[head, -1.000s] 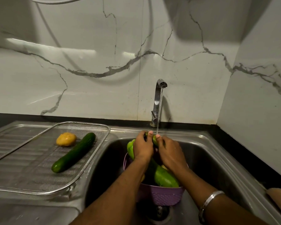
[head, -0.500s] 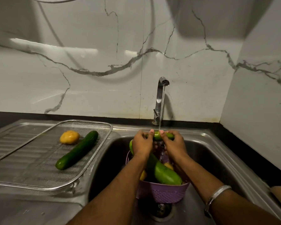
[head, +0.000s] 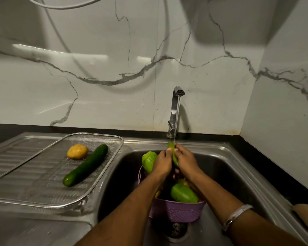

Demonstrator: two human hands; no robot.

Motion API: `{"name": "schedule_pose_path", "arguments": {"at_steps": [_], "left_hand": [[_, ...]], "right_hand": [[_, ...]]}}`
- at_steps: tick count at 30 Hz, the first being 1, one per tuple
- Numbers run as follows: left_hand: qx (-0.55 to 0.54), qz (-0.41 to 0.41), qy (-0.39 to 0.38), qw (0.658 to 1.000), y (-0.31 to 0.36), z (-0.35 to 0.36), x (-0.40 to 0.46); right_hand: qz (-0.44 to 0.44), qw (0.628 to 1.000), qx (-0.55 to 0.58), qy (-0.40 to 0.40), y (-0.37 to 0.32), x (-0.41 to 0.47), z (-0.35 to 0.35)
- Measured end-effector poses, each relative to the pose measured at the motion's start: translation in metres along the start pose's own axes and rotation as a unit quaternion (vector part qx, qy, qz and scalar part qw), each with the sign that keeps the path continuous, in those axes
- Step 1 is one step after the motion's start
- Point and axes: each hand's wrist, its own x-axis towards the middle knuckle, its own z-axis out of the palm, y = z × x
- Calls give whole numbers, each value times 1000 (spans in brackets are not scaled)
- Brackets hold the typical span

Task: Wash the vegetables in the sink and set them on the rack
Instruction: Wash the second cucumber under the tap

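Water from tap point(head: 174, 110) falling onto small green vegetable point(head: 172, 153), gripped from both sides by left hand point(head: 163, 161) and right hand point(head: 186, 161), fingers curled round it, above sink point(head: 229, 167) and just in front of tap. Below hands, purple basket point(head: 176, 211) in sink, holding more green vegetables point(head: 183, 193). Left of sink, mesh rack point(head: 34, 189) bearing cucumber point(head: 85, 165) and yellow vegetable point(head: 77, 151), just beside each other.
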Motion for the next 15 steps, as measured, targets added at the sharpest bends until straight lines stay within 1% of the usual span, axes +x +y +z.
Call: {"name": "schedule_pose_path", "arguments": {"at_steps": [1,3,5,7,12,14,15], "left_hand": [[4,0,15,1000,-2,0,3],[21,-2,43,999,-6,-2,10],[31,-7,51,998,-4,-4,10],[37,-4,51,998,-2,-4,10],[28,5,36,999,-1,-1,6],[46,5,54,997,0,-2,5],[80,6,73,994,1,-4,7]], "right_hand": [[-14,1000,-21,-13,-1,-4,2],[-42,994,-98,-31,5,-10,6],[-40,989,-137,-29,6,-15,7],[-28,993,-118,-16,1,-18,7],[13,1000,22,-16,-17,-18,8],[4,1000,7,-21,-12,-17,12],[-6,1000,-14,-23,-7,-17,16]]}}
